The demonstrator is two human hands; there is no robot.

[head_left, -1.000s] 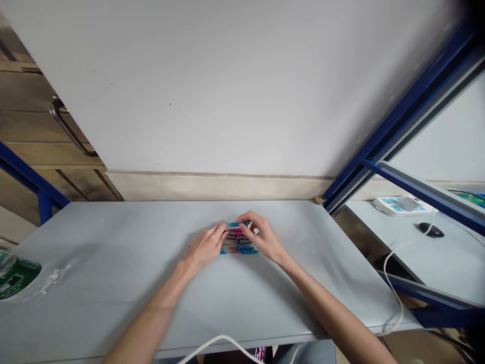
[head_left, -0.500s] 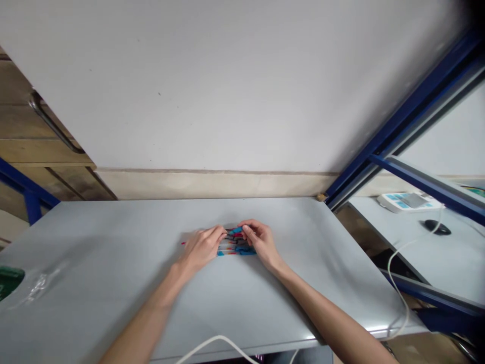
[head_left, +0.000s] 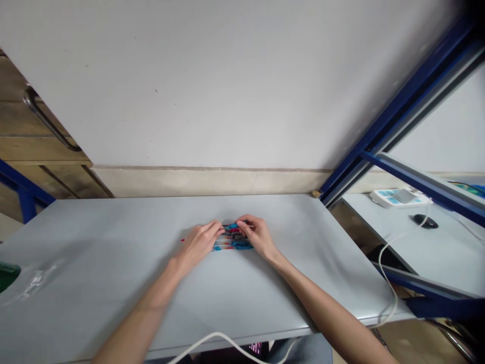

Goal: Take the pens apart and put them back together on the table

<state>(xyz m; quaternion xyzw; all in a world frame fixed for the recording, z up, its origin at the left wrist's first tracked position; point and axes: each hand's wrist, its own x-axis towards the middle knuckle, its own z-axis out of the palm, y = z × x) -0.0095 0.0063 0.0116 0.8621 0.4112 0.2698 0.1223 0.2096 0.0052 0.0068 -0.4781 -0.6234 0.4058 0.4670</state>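
Several slim pens (head_left: 238,244) with blue, red and dark parts lie side by side in a row on the grey table (head_left: 125,283). At the far side of the row is a pen with a blue part (head_left: 231,226). My left hand (head_left: 200,241) pinches its left end, fingers closed. My right hand (head_left: 257,234) has thumb and fingers closed on its right end. Both hands cover the ends of other pens, and a red tip (head_left: 182,239) sticks out left of my left hand.
A green object (head_left: 8,276) and clear plastic wrap (head_left: 35,283) lie at the left edge. A white cable (head_left: 384,268) hangs over the right side, by a blue metal frame (head_left: 352,162). A black mouse (head_left: 425,221) and white device (head_left: 397,197) sit on another table.
The camera view has shifted slightly. My hands stay at the far side of the pen row, with nearly the same grip.
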